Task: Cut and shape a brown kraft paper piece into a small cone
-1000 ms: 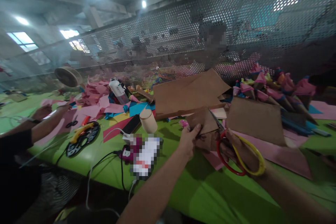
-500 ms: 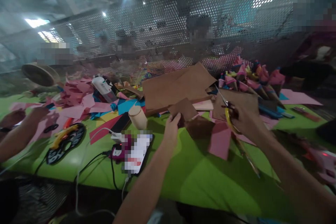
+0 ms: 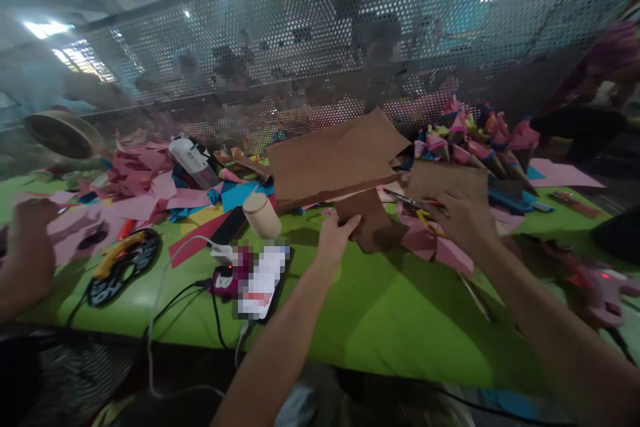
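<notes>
My left hand [image 3: 334, 237] pinches the near edge of a small brown paper piece [image 3: 367, 220] that lies on the green table [image 3: 390, 320]. My right hand [image 3: 463, 217] is closed round the yellow and red handles of a pair of scissors [image 3: 413, 203]. The blades point left, just above the pink paper scraps [image 3: 440, 250]. A larger brown sheet [image 3: 445, 180] stands right behind my right hand.
A stack of big brown sheets [image 3: 330, 160] lies behind. Paper cones [image 3: 475, 140] pile up at the right. A cardboard roll [image 3: 260, 213], a phone [image 3: 260, 283] with cables and a black mask [image 3: 123, 267] sit at the left. Another person's hand [image 3: 30, 220] works far left. A perforated screen [image 3: 350, 33] backs the table.
My right hand carried the scissors up and away from the small brown piece to the larger sheet, then lowered them flat. My left hand kept hold of the small piece.
</notes>
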Demonstrator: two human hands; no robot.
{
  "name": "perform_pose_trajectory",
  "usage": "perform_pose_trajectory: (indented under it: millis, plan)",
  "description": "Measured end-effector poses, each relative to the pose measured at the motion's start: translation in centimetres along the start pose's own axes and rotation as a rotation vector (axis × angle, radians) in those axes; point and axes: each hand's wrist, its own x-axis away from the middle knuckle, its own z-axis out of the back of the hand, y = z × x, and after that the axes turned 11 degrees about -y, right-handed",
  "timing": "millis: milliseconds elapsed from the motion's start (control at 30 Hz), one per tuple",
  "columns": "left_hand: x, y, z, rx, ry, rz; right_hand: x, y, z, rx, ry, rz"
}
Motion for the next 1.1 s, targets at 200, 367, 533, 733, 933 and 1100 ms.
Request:
perform_pose_trajectory:
  millis: [200, 367, 533, 733, 933, 1100]
  plan:
    - [0.1, -1.0, -0.9, -0.090, -0.103, -0.002, 1.7, -4.6, -3.1, -0.250, -0.099, 0.013]
    - [0.6, -1.2, -1.4, -0.055, -0.230, 0.034, 2.0, -5.6, -3.9, -0.602, -0.103, -0.099]
    - [0.6, -0.9, -0.7, -0.060, -0.196, -0.036, 2.1, -5.2, -3.1, -0.527, -0.094, -0.207]
    - [-0.4, -0.2, 0.4, -0.573, -0.005, -0.035, 1.5, -3.9, -2.6, -0.570, 0.101, -0.268]
    - [-0.2, 1.9, 1.0, -1.198, 0.037, 0.232, 1.0, -3.1, -3.1, -0.714, 0.095, -0.262]
    - [0.4, 2.9, 1.8, -1.280, 0.144, 0.187, 1.2, -3.7, -3.1, -0.635, -0.021, -0.150]
